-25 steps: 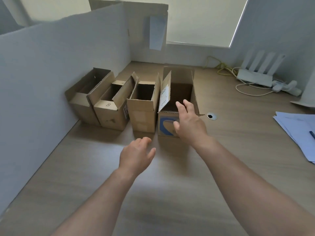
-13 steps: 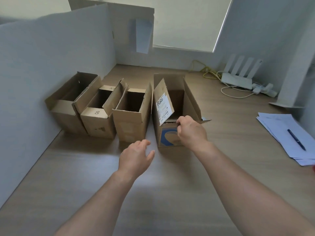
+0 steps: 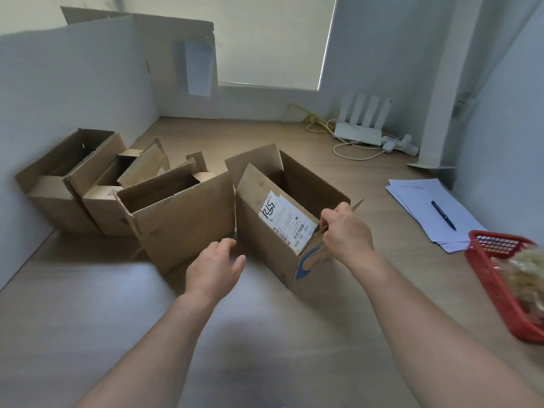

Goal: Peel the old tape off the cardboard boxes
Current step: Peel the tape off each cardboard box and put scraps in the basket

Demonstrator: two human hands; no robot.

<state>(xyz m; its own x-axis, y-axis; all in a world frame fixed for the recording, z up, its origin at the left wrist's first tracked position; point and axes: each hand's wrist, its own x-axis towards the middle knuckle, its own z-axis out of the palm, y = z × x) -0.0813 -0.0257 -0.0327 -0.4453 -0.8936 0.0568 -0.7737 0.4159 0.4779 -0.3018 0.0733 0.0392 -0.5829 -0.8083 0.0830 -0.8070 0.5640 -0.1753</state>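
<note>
While the right hand [image 3: 344,231] pinches the near top edge of the labelled box [image 3: 265,245], the left hand [image 3: 215,266] hovers open.
The right hand's fingers curl over the cardboard rim just right of the white shipping label [image 3: 284,223], with the box below and ahead of that hand. The left hand's fingers are relaxed and spread, just short of the gap between this box and the next box [image 3: 182,219]. A red basket [image 3: 491,278] lies well right of the right hand.
</note>
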